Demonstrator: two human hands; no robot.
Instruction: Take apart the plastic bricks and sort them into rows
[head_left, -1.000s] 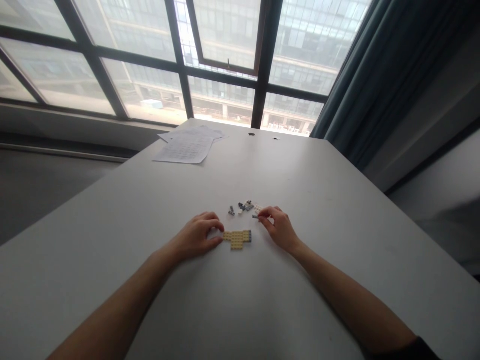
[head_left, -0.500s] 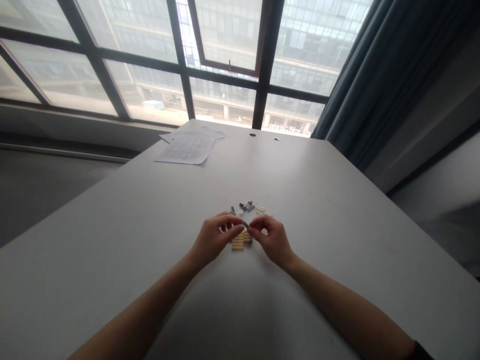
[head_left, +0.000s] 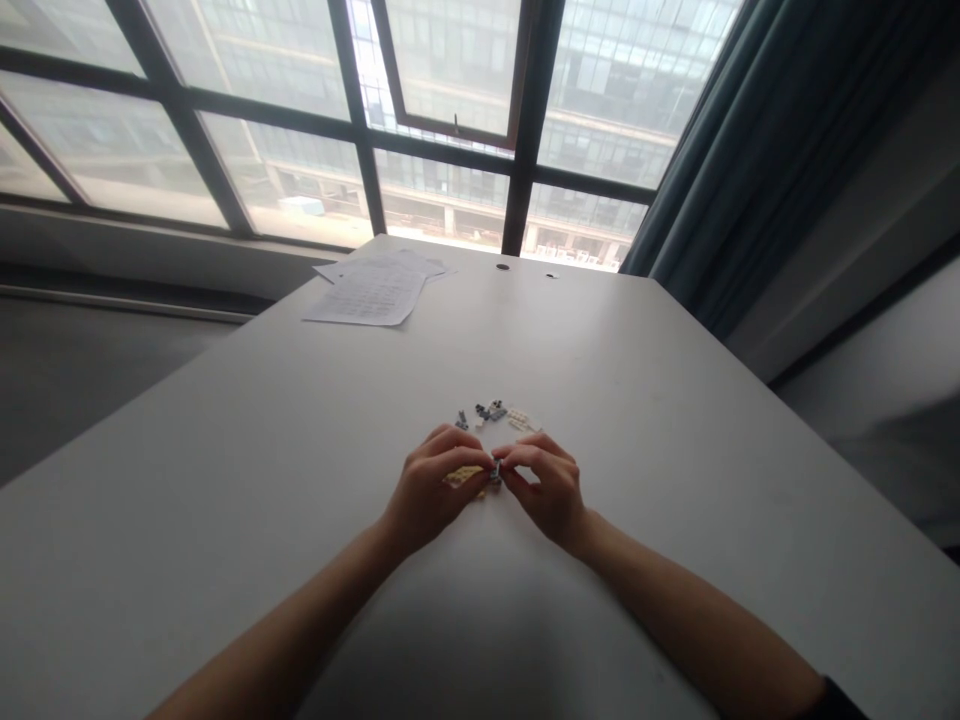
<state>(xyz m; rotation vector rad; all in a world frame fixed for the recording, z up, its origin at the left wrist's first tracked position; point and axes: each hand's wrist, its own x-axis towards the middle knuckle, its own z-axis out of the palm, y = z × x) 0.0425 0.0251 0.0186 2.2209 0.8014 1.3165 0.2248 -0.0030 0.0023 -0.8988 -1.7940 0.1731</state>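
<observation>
I see the left hand and right hand pinching a grey piece, the table stretching well beyond them

- The left hand is bare, with slim fingers.
- The right hand is bare too, and its fingers look slim as well.
- Both arms are bare, thin at the wrist and fatter further up.
- A black sleeve shows on the right arm, down in the corner.
</observation>
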